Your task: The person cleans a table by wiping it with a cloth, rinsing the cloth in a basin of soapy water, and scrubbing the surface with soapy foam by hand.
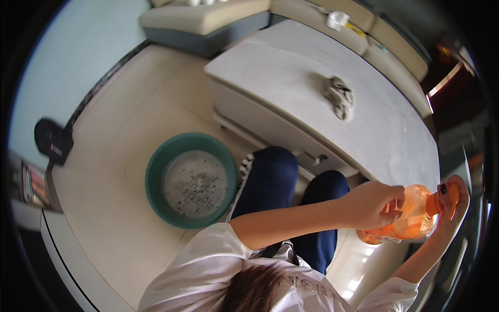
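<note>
An orange translucent pump bottle [415,220] is tilted at the right, its base towards the lower left. My right hand [454,202] grips it around the orange pump head [432,204] and neck. Across the bottle's body lies my left hand [372,204], its fingers curled; whether they press on the bottle cannot be made out. A green plastic basin [156,195] stands on the floor to my left, with cloudy, foamy water [197,183] in it. On the marble-look coffee table [280,66] rests a crumpled grey cloth [341,97].
My knees [273,175] are bent between basin and table. A beige sofa [202,17] runs behind the table, with a white pack [337,19] on its seat. A black object [53,141] leans by the wall. Pale tiles [117,175] cover the floor.
</note>
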The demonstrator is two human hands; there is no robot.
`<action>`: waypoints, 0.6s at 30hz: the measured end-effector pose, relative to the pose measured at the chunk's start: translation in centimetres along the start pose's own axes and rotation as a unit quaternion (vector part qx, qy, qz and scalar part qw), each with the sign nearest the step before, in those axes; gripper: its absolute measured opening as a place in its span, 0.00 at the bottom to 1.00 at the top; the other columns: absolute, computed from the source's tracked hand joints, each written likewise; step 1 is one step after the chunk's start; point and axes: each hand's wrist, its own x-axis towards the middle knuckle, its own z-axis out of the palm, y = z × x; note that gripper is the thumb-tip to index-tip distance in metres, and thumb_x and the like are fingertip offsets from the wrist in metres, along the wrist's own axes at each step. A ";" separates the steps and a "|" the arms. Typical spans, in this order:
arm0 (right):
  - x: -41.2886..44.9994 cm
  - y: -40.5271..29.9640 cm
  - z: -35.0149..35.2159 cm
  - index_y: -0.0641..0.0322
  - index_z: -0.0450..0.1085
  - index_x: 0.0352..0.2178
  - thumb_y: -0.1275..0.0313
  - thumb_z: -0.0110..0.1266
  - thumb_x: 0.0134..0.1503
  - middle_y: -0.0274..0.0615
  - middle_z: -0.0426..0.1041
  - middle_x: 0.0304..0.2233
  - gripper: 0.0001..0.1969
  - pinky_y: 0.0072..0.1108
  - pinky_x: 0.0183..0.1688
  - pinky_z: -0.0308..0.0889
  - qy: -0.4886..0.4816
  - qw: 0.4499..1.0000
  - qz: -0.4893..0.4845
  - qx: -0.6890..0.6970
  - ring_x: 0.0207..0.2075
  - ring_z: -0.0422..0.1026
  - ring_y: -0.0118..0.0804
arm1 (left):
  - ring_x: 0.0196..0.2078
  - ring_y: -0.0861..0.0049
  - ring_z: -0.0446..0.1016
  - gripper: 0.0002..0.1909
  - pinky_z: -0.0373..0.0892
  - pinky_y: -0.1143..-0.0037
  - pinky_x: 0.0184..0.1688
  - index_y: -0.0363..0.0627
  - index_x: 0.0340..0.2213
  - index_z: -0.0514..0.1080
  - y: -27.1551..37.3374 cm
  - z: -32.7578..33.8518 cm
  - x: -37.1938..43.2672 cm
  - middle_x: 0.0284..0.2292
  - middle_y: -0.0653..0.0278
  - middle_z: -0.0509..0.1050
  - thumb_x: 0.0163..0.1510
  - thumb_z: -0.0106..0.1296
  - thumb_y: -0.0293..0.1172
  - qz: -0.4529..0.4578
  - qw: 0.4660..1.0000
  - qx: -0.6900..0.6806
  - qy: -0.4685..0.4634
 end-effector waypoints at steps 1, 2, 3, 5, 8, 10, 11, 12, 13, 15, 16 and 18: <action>0.6 -1.2 2.2 0.65 0.64 0.28 0.80 0.50 0.37 0.33 0.62 0.23 0.11 0.11 0.26 0.58 -0.036 0.999 -0.025 0.021 0.21 0.62 0.22 | 0.20 0.73 0.70 0.09 0.65 0.77 0.24 0.40 0.27 0.64 1.1 -1.7 -1.2 0.18 0.63 0.70 0.43 0.50 0.30 0.001 1.000 0.014 0.021; 0.9 -2.7 4.9 0.65 0.64 0.27 0.81 0.48 0.35 0.35 0.62 0.23 0.12 0.12 0.27 0.58 -0.051 0.995 -0.068 0.056 0.23 0.63 0.24 | 0.19 0.75 0.69 0.09 0.65 0.78 0.23 0.40 0.25 0.63 2.2 -3.4 -2.7 0.18 0.64 0.69 0.43 0.51 0.29 0.034 0.996 0.042 0.071; 1.6 -4.3 7.0 0.65 0.64 0.27 0.83 0.48 0.35 0.35 0.62 0.23 0.12 0.13 0.29 0.61 -0.094 0.989 -0.079 0.079 0.26 0.65 0.26 | 0.19 0.77 0.69 0.09 0.64 0.80 0.22 0.40 0.24 0.62 3.4 -5.4 -4.2 0.18 0.64 0.69 0.43 0.52 0.29 0.071 0.987 0.071 0.122; 2.0 -5.7 12.5 0.65 0.65 0.27 0.84 0.50 0.33 0.35 0.63 0.24 0.14 0.15 0.32 0.63 -0.089 0.981 -0.110 0.130 0.27 0.67 0.28 | 0.20 0.82 0.68 0.09 0.63 0.83 0.21 0.40 0.26 0.64 4.5 -8.2 -7.3 0.19 0.66 0.69 0.42 0.53 0.26 0.114 0.963 0.149 0.194; 0.2 -8.9 22.5 0.65 0.66 0.28 0.84 0.56 0.32 0.35 0.66 0.27 0.16 0.15 0.34 0.64 -0.177 0.948 -0.169 0.202 0.28 0.68 0.26 | 0.24 0.86 0.67 0.11 0.63 0.85 0.25 0.40 0.32 0.66 7.6 -12.0 -14.6 0.22 0.69 0.68 0.43 0.52 0.24 0.028 0.938 0.198 0.284; -3.3 -11.9 28.9 0.65 0.66 0.29 0.85 0.58 0.34 0.36 0.69 0.26 0.16 0.16 0.34 0.65 -0.269 0.912 -0.190 0.246 0.28 0.69 0.25 | 0.27 0.86 0.68 0.12 0.63 0.85 0.27 0.41 0.35 0.65 8.1 -12.6 -20.2 0.24 0.68 0.69 0.46 0.49 0.24 -0.020 0.906 0.217 0.364; -5.1 -12.8 31.5 0.66 0.66 0.30 0.84 0.58 0.36 0.38 0.70 0.26 0.15 0.17 0.36 0.65 -0.342 0.879 -0.199 0.266 0.30 0.70 0.27 | 0.28 0.85 0.68 0.12 0.63 0.85 0.29 0.41 0.36 0.65 8.3 -12.5 -22.9 0.26 0.67 0.69 0.47 0.48 0.24 -0.052 0.888 0.224 0.397; -6.0 -13.2 33.7 0.65 0.67 0.30 0.83 0.58 0.37 0.40 0.72 0.27 0.15 0.19 0.35 0.66 -0.372 0.852 -0.249 0.272 0.31 0.71 0.29 | 0.29 0.83 0.68 0.13 0.63 0.84 0.30 0.41 0.38 0.63 8.5 -12.2 -25.0 0.28 0.64 0.70 0.48 0.46 0.23 -0.065 0.890 0.159 0.423; -6.9 -13.2 36.2 0.64 0.67 0.29 0.82 0.58 0.37 0.41 0.73 0.27 0.14 0.18 0.31 0.68 -0.367 0.842 -0.299 0.257 0.28 0.73 0.30 | 0.30 0.82 0.68 0.15 0.64 0.83 0.31 0.41 0.41 0.61 8.9 -11.7 -26.8 0.30 0.62 0.70 0.49 0.45 0.23 -0.079 0.887 0.094 0.445; -10.3 -13.6 41.3 0.63 0.68 0.29 0.81 0.58 0.36 0.41 0.73 0.24 0.14 0.16 0.23 0.69 -0.394 0.812 -0.273 0.333 0.22 0.73 0.29 | 0.35 0.75 0.69 0.21 0.66 0.79 0.33 0.43 0.48 0.53 9.7 -10.3 -30.4 0.34 0.55 0.70 0.52 0.39 0.32 -0.124 0.836 0.056 0.531; -12.2 -14.5 42.4 0.63 0.68 0.28 0.83 0.56 0.34 0.41 0.72 0.25 0.15 0.17 0.23 0.69 -0.434 0.806 -0.242 0.321 0.23 0.73 0.31 | 0.36 0.73 0.69 0.22 0.66 0.77 0.33 0.44 0.49 0.53 9.5 -9.5 -32.2 0.35 0.55 0.70 0.53 0.37 0.35 -0.141 0.797 0.014 0.587; -16.3 -14.0 45.9 0.63 0.68 0.27 0.82 0.54 0.33 0.44 0.70 0.26 0.14 0.21 0.27 0.67 -0.461 0.789 -0.247 0.322 0.25 0.71 0.40 | 0.37 0.71 0.69 0.23 0.67 0.76 0.33 0.44 0.49 0.52 8.9 -8.8 -34.8 0.35 0.55 0.70 0.53 0.36 0.38 -0.150 0.757 -0.026 0.635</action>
